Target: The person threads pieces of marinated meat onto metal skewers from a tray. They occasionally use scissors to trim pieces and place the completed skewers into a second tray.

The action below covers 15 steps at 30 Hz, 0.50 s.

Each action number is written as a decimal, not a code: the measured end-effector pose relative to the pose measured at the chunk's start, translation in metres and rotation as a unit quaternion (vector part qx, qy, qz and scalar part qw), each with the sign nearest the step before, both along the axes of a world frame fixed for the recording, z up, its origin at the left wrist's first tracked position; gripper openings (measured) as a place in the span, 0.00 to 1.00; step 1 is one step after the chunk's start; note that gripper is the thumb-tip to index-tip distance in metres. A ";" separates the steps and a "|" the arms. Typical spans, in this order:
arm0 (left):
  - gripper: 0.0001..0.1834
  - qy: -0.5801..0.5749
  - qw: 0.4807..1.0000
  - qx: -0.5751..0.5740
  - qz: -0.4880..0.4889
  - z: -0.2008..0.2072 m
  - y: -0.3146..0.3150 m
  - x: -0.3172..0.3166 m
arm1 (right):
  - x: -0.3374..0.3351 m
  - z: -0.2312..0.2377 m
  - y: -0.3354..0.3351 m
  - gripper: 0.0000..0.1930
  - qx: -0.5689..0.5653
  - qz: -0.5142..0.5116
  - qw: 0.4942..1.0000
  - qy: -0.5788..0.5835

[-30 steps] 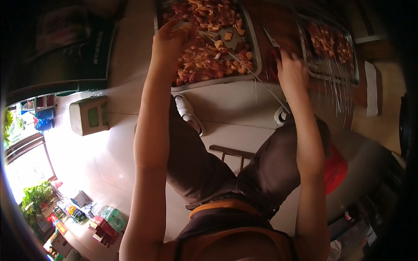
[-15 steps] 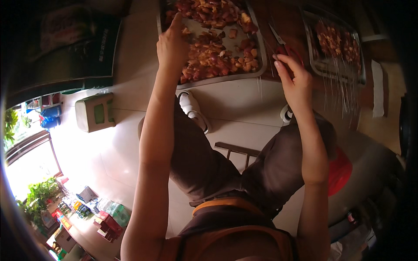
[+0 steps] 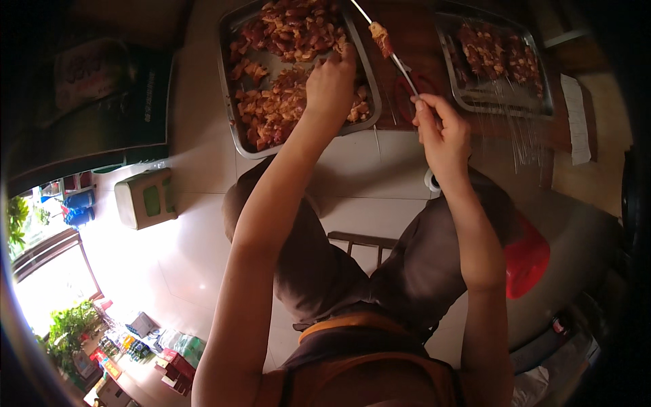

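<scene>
My right hand (image 3: 442, 132) is closed around the lower end of a thin skewer (image 3: 403, 70), which slants up and to the left. A few pieces of meat (image 3: 381, 39) are threaded on it, with its bare tip showing beyond them. Over the right side of a large metal tray (image 3: 234, 139), my left hand (image 3: 330, 87) reaches down, its fingers bent together at the raw cut meat (image 3: 298, 30). What lies between those fingertips is too hidden to make out. Red-handled scissors (image 3: 405, 95) lie on the brown table, partly behind the skewer.
To the right, a second metal tray (image 3: 463, 102) holds loaded meat skewers (image 3: 483, 53), their bare ends sticking out over its near edge. A white paper strip (image 3: 575, 119) lies beside it. Below are a low bin (image 3: 144, 198) at left and a red bag (image 3: 525, 261) by my right leg.
My left hand has moved right across the tray, onto the meat. My right hand has shifted slightly left and down; the skewer with meat now shows plainly in it. The whole view has shifted somewhat.
</scene>
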State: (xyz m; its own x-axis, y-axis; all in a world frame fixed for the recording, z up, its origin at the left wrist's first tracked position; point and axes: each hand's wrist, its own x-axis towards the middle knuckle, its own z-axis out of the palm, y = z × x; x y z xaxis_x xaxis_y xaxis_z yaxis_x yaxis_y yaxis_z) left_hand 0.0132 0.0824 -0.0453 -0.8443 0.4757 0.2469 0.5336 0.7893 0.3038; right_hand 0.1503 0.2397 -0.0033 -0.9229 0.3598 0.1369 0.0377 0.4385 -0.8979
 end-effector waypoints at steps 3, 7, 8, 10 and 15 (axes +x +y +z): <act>0.40 -0.092 0.990 0.104 -0.024 0.010 -0.018 -0.004 | 0.003 -0.001 0.000 0.07 -0.019 0.004 1.000 0.010; 0.24 -0.455 0.724 0.517 0.023 0.034 -0.049 -0.013 | 0.005 0.004 -0.007 0.07 -0.076 0.011 0.996 0.033; 0.23 -0.472 0.673 0.569 -0.001 0.041 -0.056 -0.013 | 0.006 0.007 -0.007 0.07 -0.084 0.023 0.996 0.014; 0.22 -0.475 0.606 0.636 0.050 0.055 -0.067 -0.013 | 0.011 0.008 -0.010 0.07 -0.088 0.050 0.995 -0.008; 0.22 -0.433 0.555 0.710 0.030 0.047 -0.088 -0.018 | 0.020 0.000 -0.028 0.06 -0.049 0.084 0.995 0.012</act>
